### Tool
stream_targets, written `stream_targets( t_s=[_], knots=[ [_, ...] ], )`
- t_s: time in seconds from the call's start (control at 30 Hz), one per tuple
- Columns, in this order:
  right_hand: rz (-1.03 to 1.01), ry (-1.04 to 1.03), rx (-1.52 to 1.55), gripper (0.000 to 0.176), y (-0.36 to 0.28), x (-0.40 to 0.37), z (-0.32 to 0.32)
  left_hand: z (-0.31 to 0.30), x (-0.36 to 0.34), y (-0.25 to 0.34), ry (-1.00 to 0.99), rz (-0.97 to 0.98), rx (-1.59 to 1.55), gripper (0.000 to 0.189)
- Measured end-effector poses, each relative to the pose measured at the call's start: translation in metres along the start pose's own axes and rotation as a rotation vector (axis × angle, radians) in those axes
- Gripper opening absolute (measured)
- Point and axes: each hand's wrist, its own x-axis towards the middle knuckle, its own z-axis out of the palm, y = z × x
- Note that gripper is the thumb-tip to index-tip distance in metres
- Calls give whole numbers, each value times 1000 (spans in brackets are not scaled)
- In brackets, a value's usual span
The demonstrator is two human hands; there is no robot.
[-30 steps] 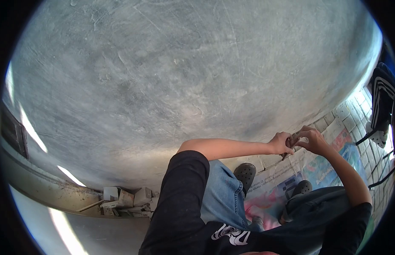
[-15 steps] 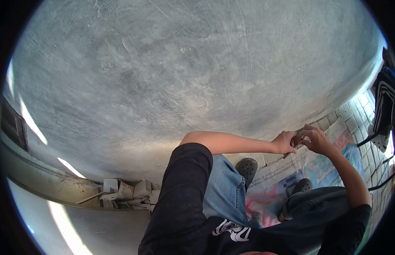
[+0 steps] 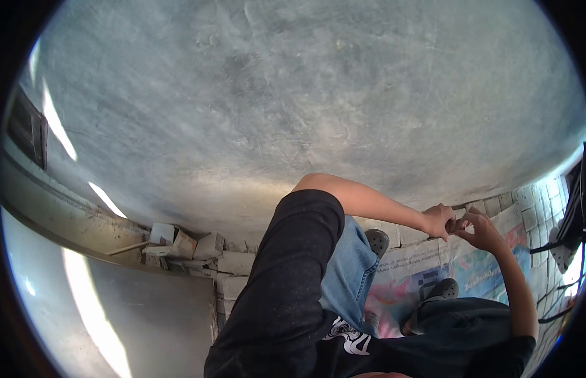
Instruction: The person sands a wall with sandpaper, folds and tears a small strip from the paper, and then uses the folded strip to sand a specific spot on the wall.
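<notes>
My left hand (image 3: 438,220) is closed, its fingers curled around part of a small brownish piece (image 3: 455,225) that shows between the two hands. Close beside it on the right, my right hand (image 3: 482,232) bends its fingers in a pinch at the other end of that piece. The piece is too small and too covered to name. Both hands are held low in front of the grey plastered wall (image 3: 274,94), above a printed banner sheet (image 3: 457,264) on the floor.
Paving blocks (image 3: 539,211) cover the floor around the banner. Broken blocks (image 3: 195,246) and a stick (image 3: 128,248) lie at the left, beside a grey panel (image 3: 160,315). My clogs (image 3: 377,242) stand on the floor. Dark striped cloth (image 3: 573,183) and black bars are at the right edge.
The camera view has shifted, moving the wall and floor in the picture. Both hands appear slightly further right and lower, still together at the small piece, with the fingers a little rearranged.
</notes>
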Motion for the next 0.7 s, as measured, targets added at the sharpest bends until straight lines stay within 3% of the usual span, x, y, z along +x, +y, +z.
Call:
stream_targets(
  t_s=[0.2,0.5,0.7],
  knots=[
    [84,6,85,20,4,2,3,2,0,2,14,26,14,32],
    [19,58,74,19,7,6,2,-7,2,11,20,-16,51,35],
    [107,-86,170,20,-3,21,7,-17,-13,8,-3,-23,147,39]
  ],
)
